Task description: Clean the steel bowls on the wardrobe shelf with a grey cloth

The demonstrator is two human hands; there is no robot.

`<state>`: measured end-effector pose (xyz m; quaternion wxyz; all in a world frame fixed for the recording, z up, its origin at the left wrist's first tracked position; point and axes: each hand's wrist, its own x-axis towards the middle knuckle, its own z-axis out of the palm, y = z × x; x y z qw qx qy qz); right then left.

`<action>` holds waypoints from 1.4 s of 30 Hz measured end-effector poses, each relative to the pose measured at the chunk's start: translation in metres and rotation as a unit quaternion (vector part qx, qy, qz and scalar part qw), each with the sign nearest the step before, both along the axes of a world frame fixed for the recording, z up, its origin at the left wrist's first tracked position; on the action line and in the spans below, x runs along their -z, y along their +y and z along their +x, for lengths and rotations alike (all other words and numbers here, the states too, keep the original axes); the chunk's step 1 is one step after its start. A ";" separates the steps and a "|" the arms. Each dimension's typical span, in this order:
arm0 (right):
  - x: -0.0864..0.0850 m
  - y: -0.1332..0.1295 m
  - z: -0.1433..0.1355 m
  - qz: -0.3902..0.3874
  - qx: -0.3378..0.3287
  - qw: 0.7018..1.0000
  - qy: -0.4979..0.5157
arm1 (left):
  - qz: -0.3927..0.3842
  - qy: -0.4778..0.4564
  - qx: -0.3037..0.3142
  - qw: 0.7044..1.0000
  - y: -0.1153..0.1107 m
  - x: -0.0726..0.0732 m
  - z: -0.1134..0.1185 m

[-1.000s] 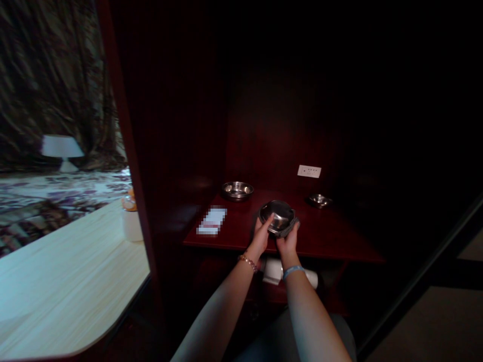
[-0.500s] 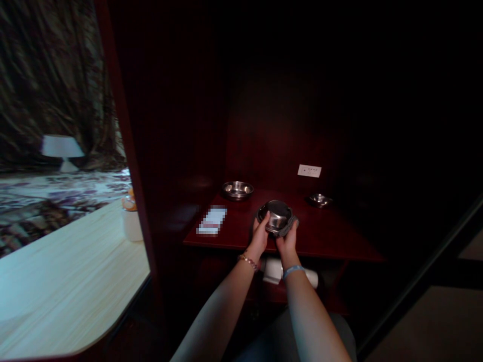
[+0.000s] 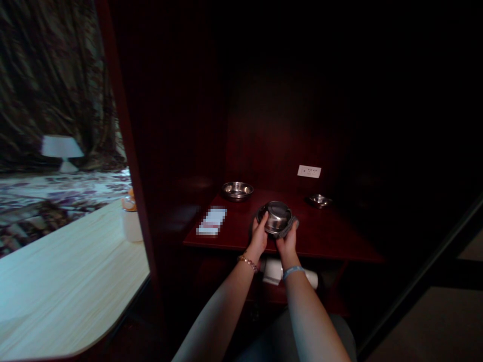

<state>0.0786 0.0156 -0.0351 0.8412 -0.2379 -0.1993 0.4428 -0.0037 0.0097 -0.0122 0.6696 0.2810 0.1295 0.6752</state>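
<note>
A shiny metal bowl [image 3: 278, 215] is held bottom-up in front of me, above the dark red shelf [image 3: 320, 236]. My left hand [image 3: 259, 234] grips its left side, the thumb lying against the metal wall. On the right, my right hand [image 3: 289, 237] is closed on a grey cloth [image 3: 290, 229], which is pressed against the bowl's rim. Some fingers of both hands are hidden behind the bowl. Further back on the shelf, a wider metal bowl [image 3: 237, 191] sits at the left and a smaller metal bowl [image 3: 320, 201] at the right.
A blurred-out pale rectangle [image 3: 212, 221] lies on the shelf's left. White objects [image 3: 272, 271] rest on the level below. A wall socket [image 3: 309, 171] is on the back panel. Left of the cabinet side [image 3: 139, 176] stand a light wooden table [image 3: 75, 281], a white container [image 3: 132, 226] and a lamp [image 3: 62, 147].
The bowl has tilted slightly in my hands, and its base now catches more light. Both hands keep nearly the same place; the other bowls have not moved.
</note>
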 end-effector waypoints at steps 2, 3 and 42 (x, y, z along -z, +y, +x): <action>0.000 0.000 0.000 -0.007 0.003 1.000 0.002 | -0.003 -0.004 0.003 1.000 0.000 0.000 0.000; 0.000 0.000 0.000 -0.009 0.003 1.000 0.000 | -0.004 -0.006 0.003 1.000 0.000 0.000 0.000; -0.001 -0.003 -0.001 0.002 0.012 0.999 0.029 | 0.016 0.071 0.040 0.997 -0.006 0.000 0.001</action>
